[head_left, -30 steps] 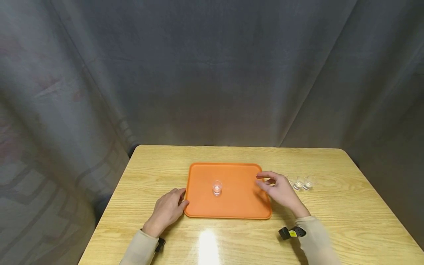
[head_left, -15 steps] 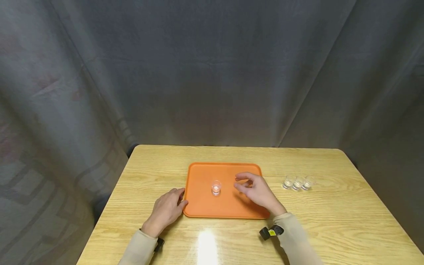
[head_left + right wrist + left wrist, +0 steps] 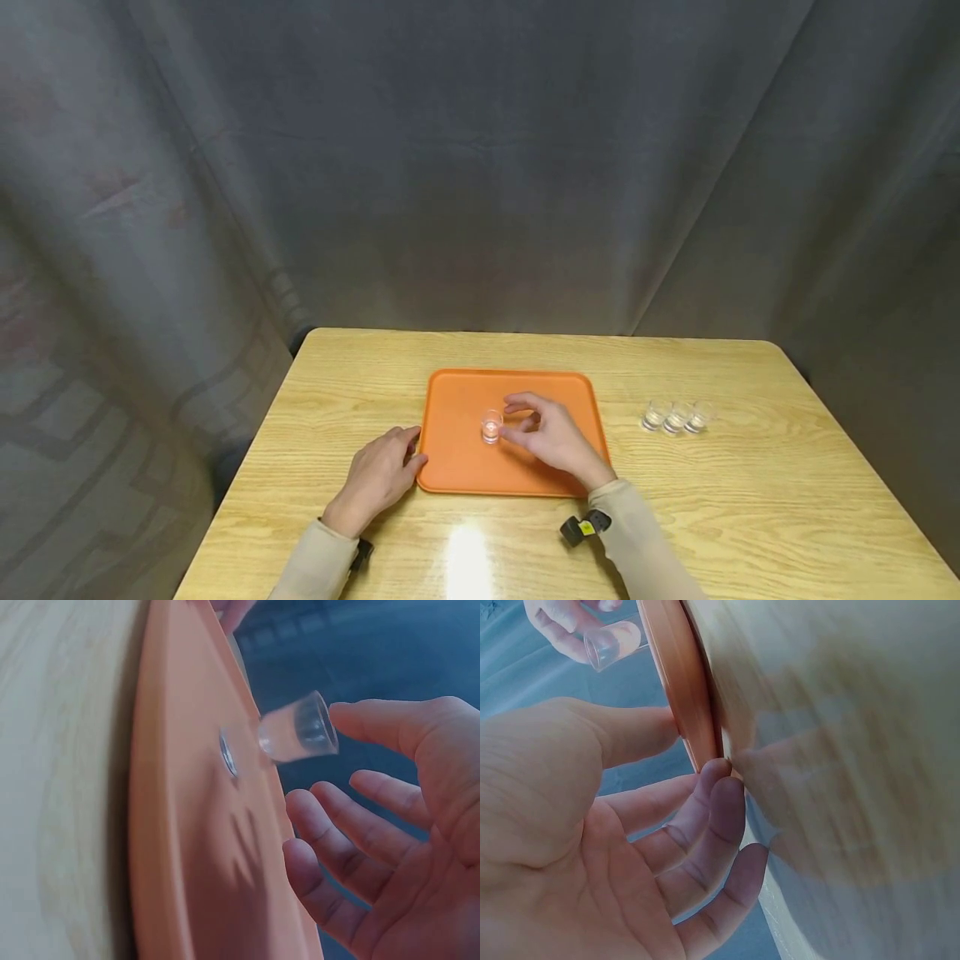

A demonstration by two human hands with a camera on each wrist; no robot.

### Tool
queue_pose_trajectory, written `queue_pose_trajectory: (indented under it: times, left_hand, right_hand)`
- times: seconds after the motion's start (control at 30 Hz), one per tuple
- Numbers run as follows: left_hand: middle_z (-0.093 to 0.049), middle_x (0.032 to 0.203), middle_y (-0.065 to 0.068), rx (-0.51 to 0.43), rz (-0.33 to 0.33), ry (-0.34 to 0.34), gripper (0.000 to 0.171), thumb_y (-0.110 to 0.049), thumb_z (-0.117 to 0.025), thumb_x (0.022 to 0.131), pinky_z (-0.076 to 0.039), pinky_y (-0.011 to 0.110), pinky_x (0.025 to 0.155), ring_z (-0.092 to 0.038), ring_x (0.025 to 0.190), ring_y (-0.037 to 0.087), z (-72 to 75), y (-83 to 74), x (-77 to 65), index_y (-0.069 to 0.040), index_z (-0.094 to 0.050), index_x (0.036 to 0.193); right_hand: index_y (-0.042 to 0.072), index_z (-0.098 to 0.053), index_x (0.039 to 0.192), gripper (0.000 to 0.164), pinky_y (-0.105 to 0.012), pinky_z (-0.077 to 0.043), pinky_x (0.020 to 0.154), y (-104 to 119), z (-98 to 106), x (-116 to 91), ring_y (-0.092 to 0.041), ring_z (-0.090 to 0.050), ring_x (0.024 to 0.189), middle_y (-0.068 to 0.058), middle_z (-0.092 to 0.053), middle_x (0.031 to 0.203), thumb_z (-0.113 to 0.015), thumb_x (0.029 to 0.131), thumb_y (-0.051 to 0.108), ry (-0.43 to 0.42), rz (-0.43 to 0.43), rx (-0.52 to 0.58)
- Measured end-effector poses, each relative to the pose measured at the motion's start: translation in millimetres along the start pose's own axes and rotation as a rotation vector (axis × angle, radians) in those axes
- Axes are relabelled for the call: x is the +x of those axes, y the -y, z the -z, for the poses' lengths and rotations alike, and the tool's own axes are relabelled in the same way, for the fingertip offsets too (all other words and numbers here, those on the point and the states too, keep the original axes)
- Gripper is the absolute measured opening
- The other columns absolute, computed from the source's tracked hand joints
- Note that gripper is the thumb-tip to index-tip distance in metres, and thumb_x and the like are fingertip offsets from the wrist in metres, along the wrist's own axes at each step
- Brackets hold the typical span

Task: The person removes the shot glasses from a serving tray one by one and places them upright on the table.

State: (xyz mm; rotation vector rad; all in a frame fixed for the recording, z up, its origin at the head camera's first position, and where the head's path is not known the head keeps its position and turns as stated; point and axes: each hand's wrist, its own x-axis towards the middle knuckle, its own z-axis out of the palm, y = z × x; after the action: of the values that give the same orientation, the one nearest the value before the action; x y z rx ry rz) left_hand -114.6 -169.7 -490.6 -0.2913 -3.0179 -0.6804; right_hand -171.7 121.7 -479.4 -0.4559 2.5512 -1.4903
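A small clear shot glass (image 3: pixel 491 428) stands upright on the orange tray (image 3: pixel 459 468), left of its middle. My left hand (image 3: pixel 379 472) grips the tray's left edge; in the left wrist view, its thumb (image 3: pixel 641 733) lies on the tray rim (image 3: pixel 681 671) and the fingers bend at the outer side. My right hand (image 3: pixel 553 437) is over the tray just right of the glass, fingers parted and loosely bent. In the right wrist view, the thumb tip is right at the rim of the shot glass (image 3: pixel 296 733), while the other fingers stay apart from it.
Several more clear glasses stand in a close row (image 3: pixel 676 417) on the wooden table (image 3: pixel 757 483), right of the tray. A dark grey curtain (image 3: pixel 480 183) hangs behind the table and at both sides.
My right hand has moved left from the tray's right edge to beside the shot glass, bringing the whole row of glasses into view. My left hand has stayed at the tray's edge.
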Motion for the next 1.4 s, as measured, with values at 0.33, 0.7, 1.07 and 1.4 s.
queue_pose_trajectory:
  times: [0.33, 0.7, 1.07, 1.4]
  left_hand:
    - [-0.069, 0.099, 0.002, 0.016, 0.028, 0.021, 0.047, -0.022, -0.077, 0.100, -0.044, 0.027, 0.062, -0.052, 0.071, 0.008, 3.4, -0.8, -0.6, -0.001, -0.068, 0.140]
    - [-0.069, 0.098, 0.001, -0.004, 0.015, 0.029, 0.045, -0.021, -0.076, 0.100, -0.043, 0.026, 0.061, -0.051, 0.071, 0.007, 4.9, 0.6, -0.8, -0.001, -0.068, 0.139]
    - [-0.068, 0.097, 0.001, -0.002, 0.029, 0.024, 0.045, -0.022, -0.077, 0.099, -0.042, 0.025, 0.060, -0.049, 0.069, 0.008, 5.0, -0.5, -1.6, -0.001, -0.068, 0.139]
    - [-0.068, 0.096, 0.000, -0.007, 0.018, 0.026, 0.045, -0.023, -0.077, 0.099, -0.044, 0.027, 0.063, -0.052, 0.072, 0.008, 1.4, 0.8, 0.9, -0.002, -0.069, 0.138]
  right_hand:
    - [0.005, -0.071, 0.133, 0.046, -0.024, -0.055, 0.072, 2.5, -16.3, 5.4, -0.014, -0.071, 0.088, -0.014, -0.077, 0.125, -0.084, 0.092, 0.022, 0.021, -0.006, 0.047]
    - [0.012, -0.076, 0.126, 0.037, -0.022, -0.050, 0.071, -5.5, -33.8, 5.6, -0.008, -0.062, 0.077, 0.002, -0.070, 0.087, -0.085, 0.091, 0.022, -0.006, -0.011, -0.024]
    - [0.015, -0.076, 0.124, 0.035, -0.023, -0.050, 0.071, -4.2, -35.2, 5.1, -0.011, -0.061, 0.078, 0.003, -0.068, 0.086, -0.086, 0.090, 0.021, -0.019, -0.034, -0.035]
    - [0.015, -0.076, 0.126, 0.038, -0.025, -0.053, 0.075, -4.9, -31.2, 2.9, -0.011, -0.065, 0.080, 0.001, -0.073, 0.093, -0.086, 0.090, 0.024, -0.030, -0.055, -0.004]
